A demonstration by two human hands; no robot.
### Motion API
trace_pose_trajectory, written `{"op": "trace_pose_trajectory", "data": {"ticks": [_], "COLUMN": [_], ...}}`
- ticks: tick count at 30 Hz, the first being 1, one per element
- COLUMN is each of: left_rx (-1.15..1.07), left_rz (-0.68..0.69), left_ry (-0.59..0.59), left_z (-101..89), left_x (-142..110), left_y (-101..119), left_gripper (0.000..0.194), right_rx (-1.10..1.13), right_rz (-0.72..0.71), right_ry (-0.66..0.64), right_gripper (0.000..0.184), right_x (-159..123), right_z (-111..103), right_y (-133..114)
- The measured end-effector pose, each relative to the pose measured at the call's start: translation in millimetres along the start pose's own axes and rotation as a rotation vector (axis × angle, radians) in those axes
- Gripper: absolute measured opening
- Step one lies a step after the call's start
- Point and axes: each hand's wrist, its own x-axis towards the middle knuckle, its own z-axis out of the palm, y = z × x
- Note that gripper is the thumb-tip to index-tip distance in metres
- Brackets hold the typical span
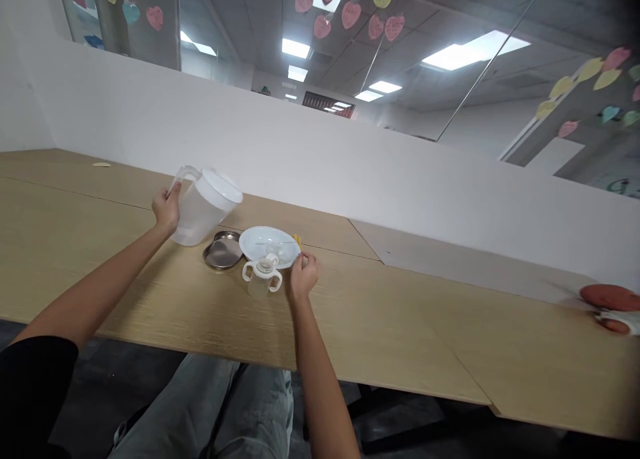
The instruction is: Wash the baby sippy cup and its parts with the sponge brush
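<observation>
The jug is gripped by the left hand, and the near bottle could be toppled if the bowl, seemingly pinched by the right hand, is tugged.

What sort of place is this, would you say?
Probably an office or classroom: a long table runs along a wall, heart-shaped notes dot the glass above, and ceiling lights show beyond.
</observation>
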Motion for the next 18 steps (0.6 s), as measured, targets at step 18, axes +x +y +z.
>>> {"op": "trace_pose_trajectory", "data": {"ticks": [18], "left_rx": [-0.007], "left_rz": [0.253], "left_ry": [-0.175], "left_z": [41.4], "left_x": [-26.8], "left_y": [88.2], "left_gripper": [0.034], "right_rx": [-0.128], "right_rz": [0.223], "right_ry": [-0.072], "right_gripper": [0.039], "right_x": [-0.5], "right_z": [17.4], "right_y": [35.4]}}
